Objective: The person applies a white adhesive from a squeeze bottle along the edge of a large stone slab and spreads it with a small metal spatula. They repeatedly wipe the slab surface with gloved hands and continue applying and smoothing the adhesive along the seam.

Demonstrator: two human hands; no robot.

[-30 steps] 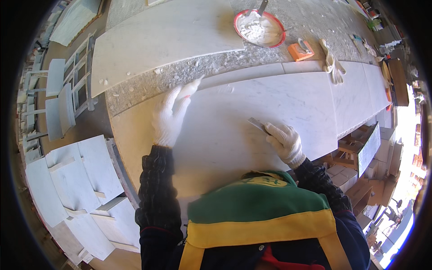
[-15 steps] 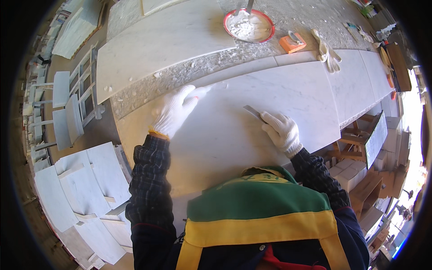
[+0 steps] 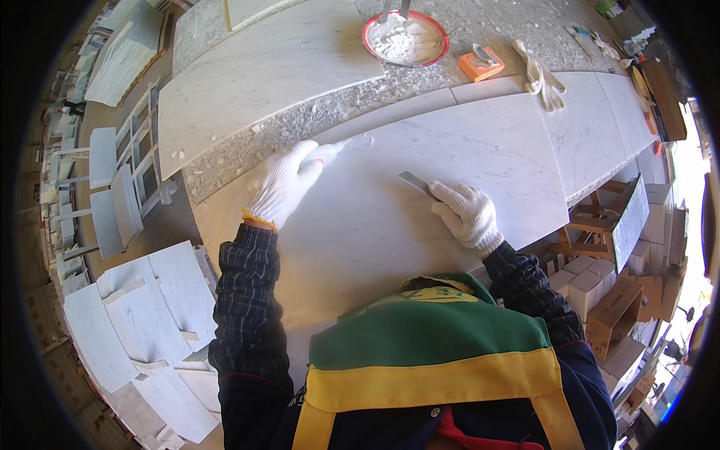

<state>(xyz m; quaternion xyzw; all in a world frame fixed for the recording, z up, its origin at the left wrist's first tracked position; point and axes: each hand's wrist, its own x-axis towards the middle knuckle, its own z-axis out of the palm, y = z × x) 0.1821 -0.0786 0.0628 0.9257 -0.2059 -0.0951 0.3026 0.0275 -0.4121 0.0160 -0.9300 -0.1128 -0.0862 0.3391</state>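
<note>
L hand [image 3: 283, 182] grips white tapered item [image 3: 328, 153], R hand [image 3: 466, 215] flat metal blade [image 3: 415, 181]. Far white smear [image 3: 363, 141] on pale slab [image 3: 476, 146] prob. unlevelled.

White gloves [image 3: 282, 185]; dark checked sleeves [image 3: 246, 292]; green apron [image 3: 435, 341].

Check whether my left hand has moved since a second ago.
Yes: your left hand has shifted rightward, closer to the white smear on the slab.

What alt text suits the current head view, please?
A gloved left hand holds a whitish item, unclear in kind, and the gloved right hand a flat grey blade, over a pale veined slab; beyond sit a red-rimmed bowl of white material and an orange block.
</note>
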